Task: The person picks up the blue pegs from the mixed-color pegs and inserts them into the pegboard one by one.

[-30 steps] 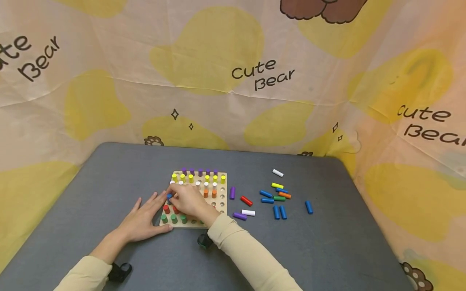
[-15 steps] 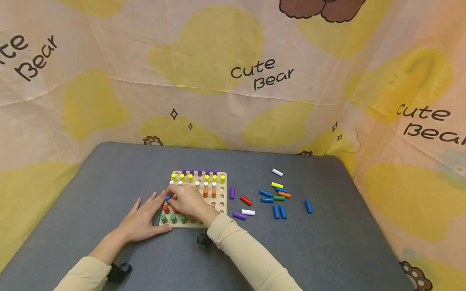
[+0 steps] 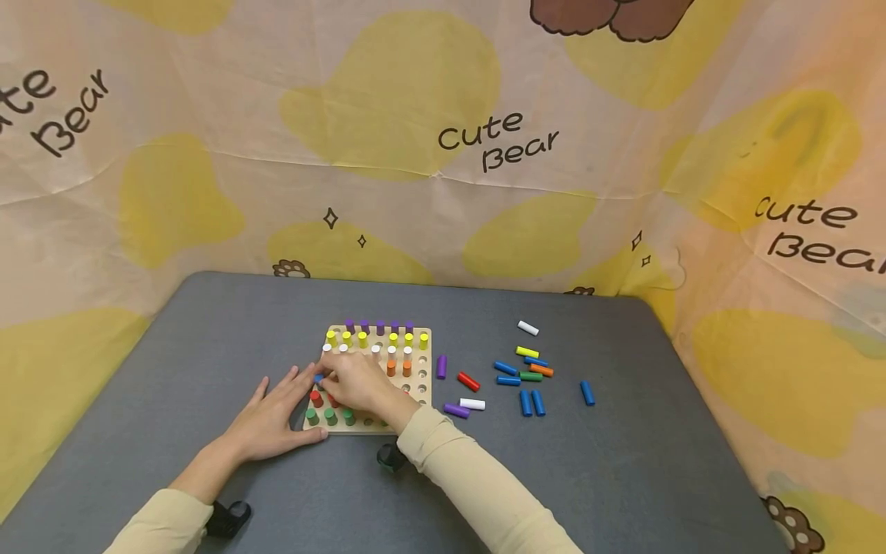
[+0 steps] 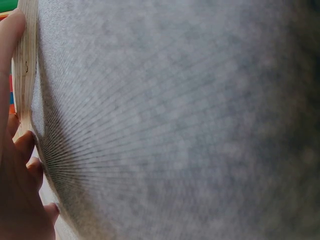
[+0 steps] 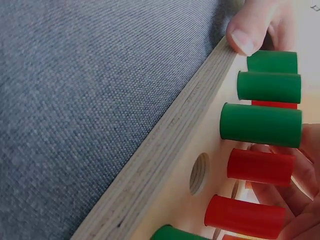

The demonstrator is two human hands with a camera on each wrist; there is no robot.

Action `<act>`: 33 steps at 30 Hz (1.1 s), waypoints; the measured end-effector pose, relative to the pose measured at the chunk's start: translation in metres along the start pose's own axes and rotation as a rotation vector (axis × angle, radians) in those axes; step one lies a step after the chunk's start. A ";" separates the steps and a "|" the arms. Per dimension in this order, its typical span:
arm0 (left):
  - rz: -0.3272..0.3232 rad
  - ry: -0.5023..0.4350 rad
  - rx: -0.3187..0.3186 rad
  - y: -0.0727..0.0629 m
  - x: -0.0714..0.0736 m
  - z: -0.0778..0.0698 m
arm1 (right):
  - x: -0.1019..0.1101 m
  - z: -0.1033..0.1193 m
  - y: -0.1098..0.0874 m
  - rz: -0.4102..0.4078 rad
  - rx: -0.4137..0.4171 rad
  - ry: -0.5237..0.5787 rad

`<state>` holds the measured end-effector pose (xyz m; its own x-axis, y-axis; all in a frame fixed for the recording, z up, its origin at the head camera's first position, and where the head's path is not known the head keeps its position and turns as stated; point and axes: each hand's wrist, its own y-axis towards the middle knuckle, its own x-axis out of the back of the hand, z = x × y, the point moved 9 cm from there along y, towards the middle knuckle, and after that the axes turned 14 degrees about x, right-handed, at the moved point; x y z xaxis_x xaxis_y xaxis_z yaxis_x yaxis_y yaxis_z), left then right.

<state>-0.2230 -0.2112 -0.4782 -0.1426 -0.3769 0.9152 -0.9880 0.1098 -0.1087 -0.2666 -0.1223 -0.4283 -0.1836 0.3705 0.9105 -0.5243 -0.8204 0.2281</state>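
Observation:
A wooden pegboard (image 3: 427, 396) holds rows of purple, yellow, white, orange, red and green pegs. Over its left half my right hand (image 3: 363, 382) pinches a blue peg (image 3: 318, 379) at the board's left side, hiding part of the rows beneath. My left hand (image 3: 271, 422) lies along the left edge with fingers extended, its thumb at the near left corner. In the right wrist view that thumb (image 5: 247, 32) touches the board's corner beside green pegs (image 5: 260, 124); red pegs (image 5: 246, 216) stand behind. Through the left wrist view, fingers (image 4: 25, 145) rest against the plywood edge.
Right of the board lie loose pegs: a red peg (image 3: 468, 382), purple pegs (image 3: 441, 367), white pegs (image 3: 472, 404), a green peg (image 3: 531, 377) and several blue pegs (image 3: 526, 403). The grey table (image 3: 623, 477) ends at a printed cloth backdrop (image 3: 443, 231).
The blue peg at my right fingertips has shifted slightly left and toward me. My left hand stays in place, as do the loose pegs.

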 end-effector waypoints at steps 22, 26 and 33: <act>0.007 0.000 0.009 0.002 -0.002 0.001 | 0.049 0.004 -0.022 -0.052 0.100 -0.001; 0.015 0.009 0.017 0.003 -0.004 0.003 | 0.059 -0.001 -0.029 -0.069 0.110 0.017; 0.019 0.016 0.022 0.003 -0.004 0.003 | 0.082 -0.008 -0.046 -0.156 0.168 0.019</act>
<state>-0.2259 -0.2120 -0.4834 -0.1605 -0.3599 0.9191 -0.9862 0.0968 -0.1343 -0.2641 -0.0502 -0.3667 -0.1279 0.5054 0.8534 -0.4020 -0.8130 0.4212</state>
